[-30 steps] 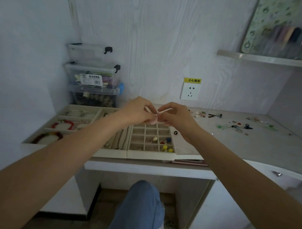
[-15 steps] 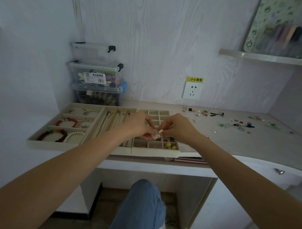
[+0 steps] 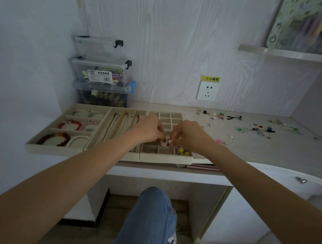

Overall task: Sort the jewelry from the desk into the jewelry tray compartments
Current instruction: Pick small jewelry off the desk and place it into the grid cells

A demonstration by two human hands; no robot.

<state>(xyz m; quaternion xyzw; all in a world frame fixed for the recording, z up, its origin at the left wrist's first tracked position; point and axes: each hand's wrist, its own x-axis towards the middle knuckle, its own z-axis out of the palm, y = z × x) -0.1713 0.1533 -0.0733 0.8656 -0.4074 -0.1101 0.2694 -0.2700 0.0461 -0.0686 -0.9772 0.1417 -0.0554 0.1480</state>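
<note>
You sit at a pale desk [image 3: 247, 144] in a corner with wood-grain walls, and clear storage boxes [image 3: 101, 73] stand stacked at the back left. The jewelry tray [image 3: 77, 152] fills the left part of the desk, and it is already partly filled: red bead bracelets [image 3: 69, 124] and a pearl bracelet [image 3: 78, 138] lie in the wide left compartments, thin chains [image 3: 117, 125] lie in the long middle slots, and yellow beads [image 3: 183, 152] sit in a small square at the front right. Many small squares at the back are empty. Much loose jewelry [image 3: 257, 128] is scattered on the right of the desk, so I judge the sorting is about half done. Your left hand [image 3: 148, 129] and right hand [image 3: 189, 135] meet over the small squares, each pinching one side of a small pink piece [image 3: 164, 142], just above the front rows.
</note>
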